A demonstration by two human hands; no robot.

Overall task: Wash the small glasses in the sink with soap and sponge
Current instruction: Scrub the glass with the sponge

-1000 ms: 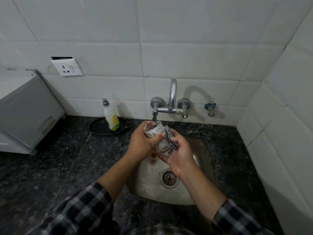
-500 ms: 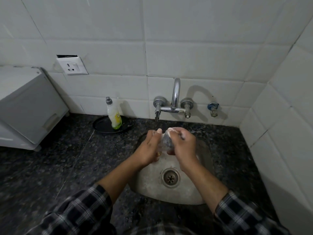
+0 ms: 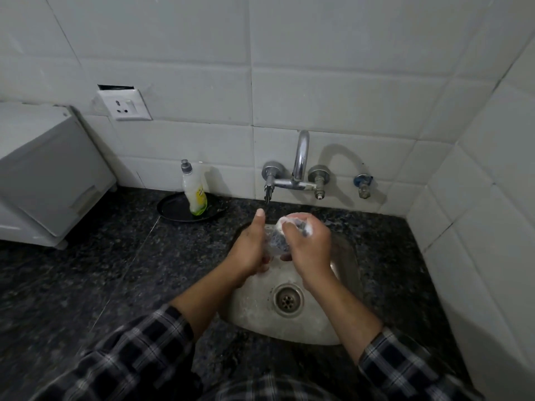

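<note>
Over the steel sink [image 3: 341, 287] my left hand [image 3: 250, 247] holds a small clear glass [image 3: 273, 243], thumb pointing up along its side. My right hand [image 3: 311, 247] grips a soapy dark sponge [image 3: 298, 224] with white foam on it and pushes it into the glass. Most of the glass is hidden between the two hands. The soap bottle [image 3: 194, 192], white with a green and yellow label, stands on a black plate [image 3: 173, 208] at the back left of the counter.
A chrome wall tap [image 3: 298, 172] hangs just behind my hands, with a small blue valve [image 3: 362, 185] to its right. A grey appliance [image 3: 43, 175] sits on the dark granite counter [image 3: 101, 270] at the left. White tiled walls close in behind and on the right.
Both hands dropped from under the spout down over the basin. My right hand turned over the top of the glass and worked the sponge into it.
</note>
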